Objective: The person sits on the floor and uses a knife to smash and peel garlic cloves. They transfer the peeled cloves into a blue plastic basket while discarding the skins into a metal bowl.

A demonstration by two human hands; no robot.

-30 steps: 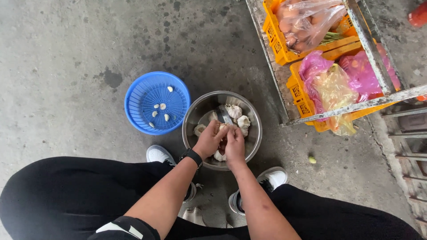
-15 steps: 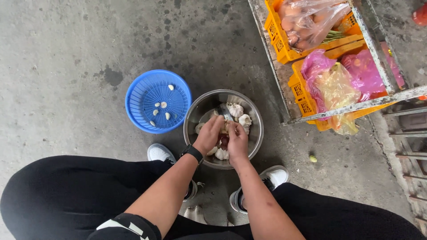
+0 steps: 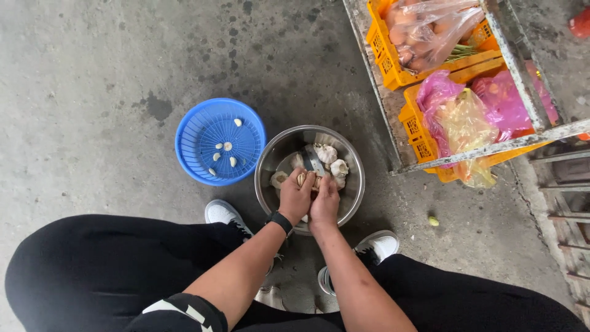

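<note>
Peeling garlic over a steel bowl, only a few cloves finished

On the concrete floor point(image 3: 92, 92) at left, the blue plastic basket point(image 3: 190, 138) holds only a handful of peeled garlic cloves point(image 3: 227, 146); beside it, touching or nearly so, the steel bowl point(image 3: 353, 178) holds several whole garlic bulbs point(image 3: 327, 154), so by my judgement most of the work is left. Over the bowl, the left hand point(image 3: 296, 198), with a black wristband, and the right hand point(image 3: 324, 204) press together, fingers clamped on a garlic piece point(image 3: 302, 179) and what looks like a small blade. Right of them, yellow crates point(image 3: 424, 144) hold bagged produce.
</note>
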